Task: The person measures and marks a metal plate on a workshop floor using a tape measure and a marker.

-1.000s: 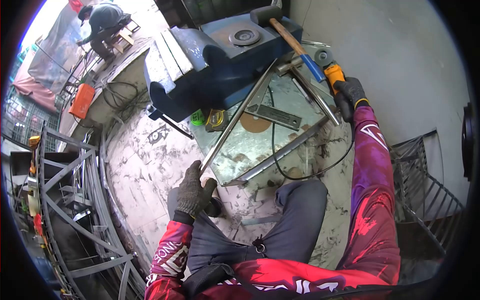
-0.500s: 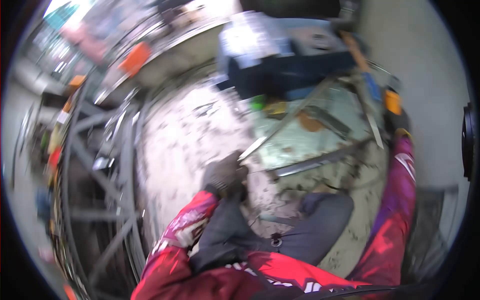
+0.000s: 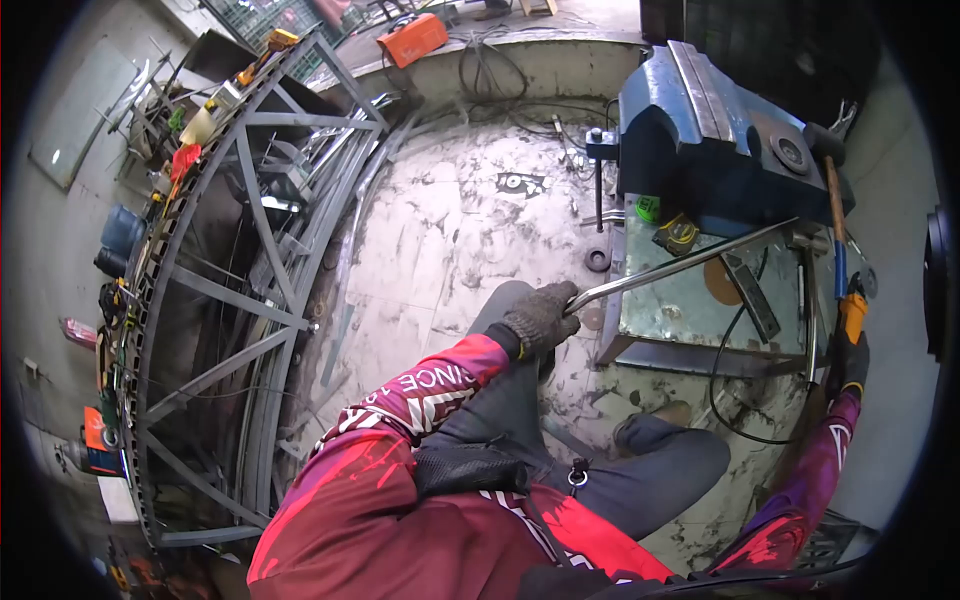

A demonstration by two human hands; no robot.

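My left hand, in a dark knit glove, is closed around the near end of a bent metal tube. The tube slants up to the right over a metal-topped stand; a second leg comes down near the stand's right edge. At the far right my right hand, gloved and partly in shadow, is wrapped round an orange power tool that looks like an angle grinder, with a grey disc at its top. A tape measure, a brown disc and a dark flat bar lie on the stand.
A blue bench vise sits on the stand, with a hammer leaning beside it. A black cable loops at the stand's front. Left stands a grey steel truss carrying tools. An orange box is at the back.
My left hand has moved right and up with the tube, which is now flatter. The orange tool and my right hand appear lower and further right. The view has turned and sharpened.
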